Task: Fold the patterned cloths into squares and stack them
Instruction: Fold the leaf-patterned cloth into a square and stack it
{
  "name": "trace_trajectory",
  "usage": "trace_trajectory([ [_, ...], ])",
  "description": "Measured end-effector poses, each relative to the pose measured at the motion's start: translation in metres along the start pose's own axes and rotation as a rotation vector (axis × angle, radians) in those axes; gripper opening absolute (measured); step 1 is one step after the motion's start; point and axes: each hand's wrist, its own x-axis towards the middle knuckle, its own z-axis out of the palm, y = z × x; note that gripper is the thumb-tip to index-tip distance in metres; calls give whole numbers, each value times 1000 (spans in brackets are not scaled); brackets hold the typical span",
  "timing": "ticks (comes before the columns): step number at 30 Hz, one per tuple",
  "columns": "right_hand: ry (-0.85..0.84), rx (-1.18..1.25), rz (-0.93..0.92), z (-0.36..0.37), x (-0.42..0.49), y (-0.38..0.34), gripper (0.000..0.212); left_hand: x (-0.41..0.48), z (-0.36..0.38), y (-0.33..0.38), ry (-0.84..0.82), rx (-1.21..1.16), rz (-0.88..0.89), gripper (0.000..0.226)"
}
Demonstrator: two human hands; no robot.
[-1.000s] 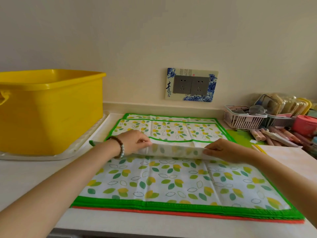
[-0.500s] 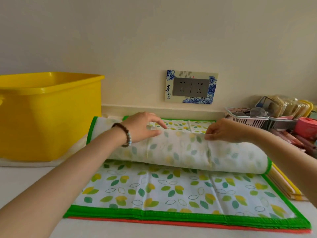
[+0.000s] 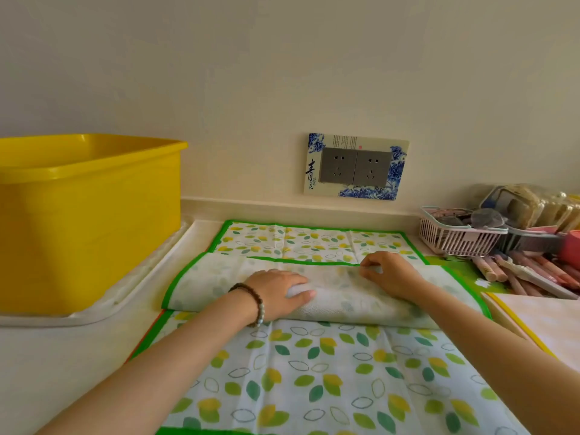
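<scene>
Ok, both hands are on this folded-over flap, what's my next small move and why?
Probably draw the flap taut and lay it flat. Your right hand pinches its far edge, your left hand holds it, and the near fold looks puffy, not creased.

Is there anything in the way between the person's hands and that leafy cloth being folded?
Nothing visible. Both hands are on the leafy cloth: the left hand grips its folded-over flap and the right hand pinches the flap's edge. The yellow tub and pink basket stand off to the sides.
</scene>
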Motion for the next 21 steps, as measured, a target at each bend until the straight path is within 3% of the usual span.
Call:
trace_trajectory([
  [7, 162, 22, -6, 15, 6, -19, 28, 16, 24, -9, 19, 48, -75, 58],
  [11, 90, 137, -34, 38, -8, -56, 35, 18, 32, -11, 38, 50, -95, 59],
  [21, -102, -78, 12, 57, -27, -71, 54, 20, 36, -13, 16, 46, -136, 68],
])
